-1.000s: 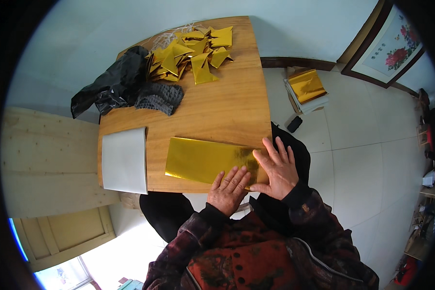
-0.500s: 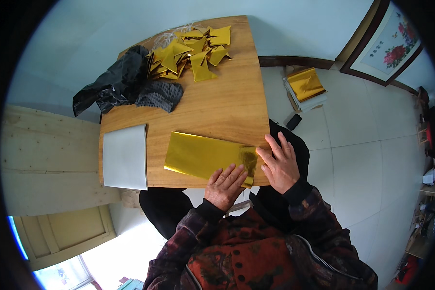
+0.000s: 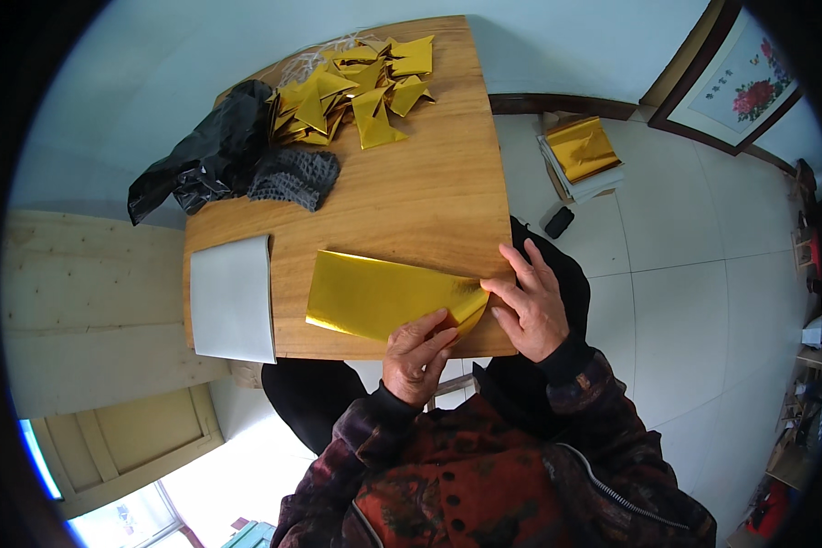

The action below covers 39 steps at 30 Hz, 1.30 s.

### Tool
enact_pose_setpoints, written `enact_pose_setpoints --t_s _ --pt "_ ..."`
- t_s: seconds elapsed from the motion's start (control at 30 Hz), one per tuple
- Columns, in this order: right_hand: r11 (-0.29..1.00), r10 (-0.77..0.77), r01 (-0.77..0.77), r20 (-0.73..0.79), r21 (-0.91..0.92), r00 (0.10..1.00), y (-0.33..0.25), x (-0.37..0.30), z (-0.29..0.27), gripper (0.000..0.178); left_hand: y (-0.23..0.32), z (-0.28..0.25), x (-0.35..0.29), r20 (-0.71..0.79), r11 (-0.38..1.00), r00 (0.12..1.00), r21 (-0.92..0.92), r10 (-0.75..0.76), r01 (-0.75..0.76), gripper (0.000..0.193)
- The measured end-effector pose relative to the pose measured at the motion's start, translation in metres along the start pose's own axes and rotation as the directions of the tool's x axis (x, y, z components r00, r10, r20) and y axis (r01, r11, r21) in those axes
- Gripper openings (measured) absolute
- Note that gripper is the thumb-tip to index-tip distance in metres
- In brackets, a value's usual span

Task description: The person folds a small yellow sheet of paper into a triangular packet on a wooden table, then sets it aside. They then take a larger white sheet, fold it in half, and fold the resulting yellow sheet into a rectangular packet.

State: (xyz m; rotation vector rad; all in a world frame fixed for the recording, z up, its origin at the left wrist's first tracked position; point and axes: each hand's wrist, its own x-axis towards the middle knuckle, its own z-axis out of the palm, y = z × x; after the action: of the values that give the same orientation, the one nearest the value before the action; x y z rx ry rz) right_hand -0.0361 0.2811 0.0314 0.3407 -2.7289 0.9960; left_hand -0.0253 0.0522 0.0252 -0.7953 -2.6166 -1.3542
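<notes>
A folded sheet of gold foil paper (image 3: 370,294) lies lengthwise near the table's front edge, its right end bent up into a slanted fold. My left hand (image 3: 417,354) is curled at the near edge of the sheet, thumb and fingers closed on the bent part. At the far right corner, my right hand (image 3: 530,301) touches the paper with a fingertip; its other fingers are spread apart. To the left lies a stack or folded sheet of pale grey paper (image 3: 232,300), flush with the table's left side.
Folded gold foil pieces (image 3: 374,114) are heaped at the back of the wooden table (image 3: 429,196), beside a black plastic bag (image 3: 215,151) and a dark textured cloth (image 3: 297,178). On the floor at right are a gold-topped paper stack (image 3: 583,151) and a small black object (image 3: 559,222).
My left hand has gone from lying flat on the sheet to a curled grip at its near edge. The sheet's right end now bends upward at a slant; my right hand stays near the corner.
</notes>
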Motion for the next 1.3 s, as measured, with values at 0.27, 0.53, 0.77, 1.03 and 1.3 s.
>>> enact_pose_setpoints --t_s 0.27,0.53,0.77,1.03,1.3 --pt "0.995 0.072 -0.07 -0.021 0.068 0.997 0.003 0.015 0.01 0.018 0.003 -0.011 0.016 -0.128 0.929 0.929 -0.185 -0.346 0.321 0.008" --pt "0.983 0.138 -0.136 -0.011 0.127 0.99 0.004 0.025 0.013 0.014 -0.009 -0.015 0.041 -0.133 0.911 0.909 0.069 -0.396 0.407 0.008" --pt "0.987 0.136 -0.136 0.002 0.082 0.991 0.003 0.03 0.013 0.02 -0.01 -0.015 0.05 -0.112 0.864 0.906 0.272 -0.408 0.423 0.012" --pt "0.985 0.161 -0.161 0.003 0.066 0.987 -0.001 0.034 0.011 0.024 -0.013 -0.015 0.054 -0.099 0.845 0.889 0.277 -0.448 0.457 0.014" --pt "0.988 0.147 -0.146 -0.008 0.044 0.989 0.0 0.034 0.013 0.025 -0.012 -0.016 0.056 -0.084 0.826 0.878 0.306 -0.471 0.473 0.015"
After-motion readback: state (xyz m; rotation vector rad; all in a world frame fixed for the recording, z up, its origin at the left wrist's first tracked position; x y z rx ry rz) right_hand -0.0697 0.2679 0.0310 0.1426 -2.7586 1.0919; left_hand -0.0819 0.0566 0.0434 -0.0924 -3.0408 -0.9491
